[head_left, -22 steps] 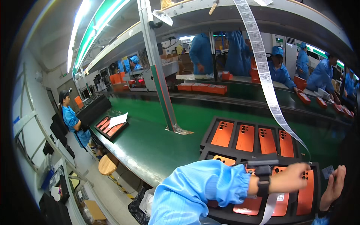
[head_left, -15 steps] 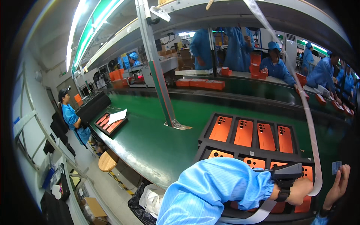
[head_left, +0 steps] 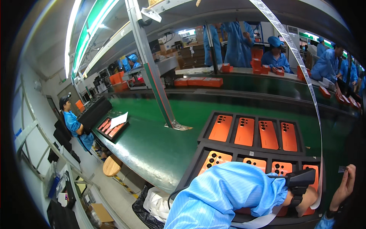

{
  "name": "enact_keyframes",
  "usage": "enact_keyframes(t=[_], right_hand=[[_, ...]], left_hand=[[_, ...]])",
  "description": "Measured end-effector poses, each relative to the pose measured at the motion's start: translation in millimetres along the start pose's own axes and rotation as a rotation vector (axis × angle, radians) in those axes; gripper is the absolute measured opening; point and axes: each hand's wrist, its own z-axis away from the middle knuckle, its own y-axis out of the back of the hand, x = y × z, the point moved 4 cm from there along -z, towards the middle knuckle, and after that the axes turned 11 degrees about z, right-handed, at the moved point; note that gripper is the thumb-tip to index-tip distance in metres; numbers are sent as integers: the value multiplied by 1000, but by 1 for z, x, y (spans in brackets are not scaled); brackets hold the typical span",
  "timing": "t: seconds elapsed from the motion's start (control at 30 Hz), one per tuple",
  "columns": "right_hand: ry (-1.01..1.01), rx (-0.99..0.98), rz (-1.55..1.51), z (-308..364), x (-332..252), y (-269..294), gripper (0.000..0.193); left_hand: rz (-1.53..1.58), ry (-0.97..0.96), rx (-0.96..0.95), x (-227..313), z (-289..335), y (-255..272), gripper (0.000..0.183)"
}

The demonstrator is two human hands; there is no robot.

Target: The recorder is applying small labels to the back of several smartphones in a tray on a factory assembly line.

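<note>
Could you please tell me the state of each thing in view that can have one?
Left hand: over the near tray, grip unclear
Right hand: pinching a small thin piece
Label strip: hanging, unrolled
Far tray: holding four orange phones, camera side up
Near tray: partly covered by the blue sleeve
Ceiling lights: lit
Black bag: open, white material inside
Wooden stool: upright

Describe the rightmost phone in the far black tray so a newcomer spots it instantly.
On the green bench, right of the slanting metal post, two black trays of orange phones lie one behind the other. The far tray, beyond the wearer's blue sleeve, has four phones in one row. The rightmost phone ends that row: of the four, only it has no phone on its right.
</note>
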Motion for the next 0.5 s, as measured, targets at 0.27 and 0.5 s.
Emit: enact_keyframes(t=[0.27, 0.5], right_hand=[[-78, 15, -131, 7, 10, -1, 10], [-175, 73, -130, 13, 18, 2, 10]], left_hand=[[89, -132, 209, 8, 30, 12, 25], [-23, -85, 43, 3, 11, 2, 22]])
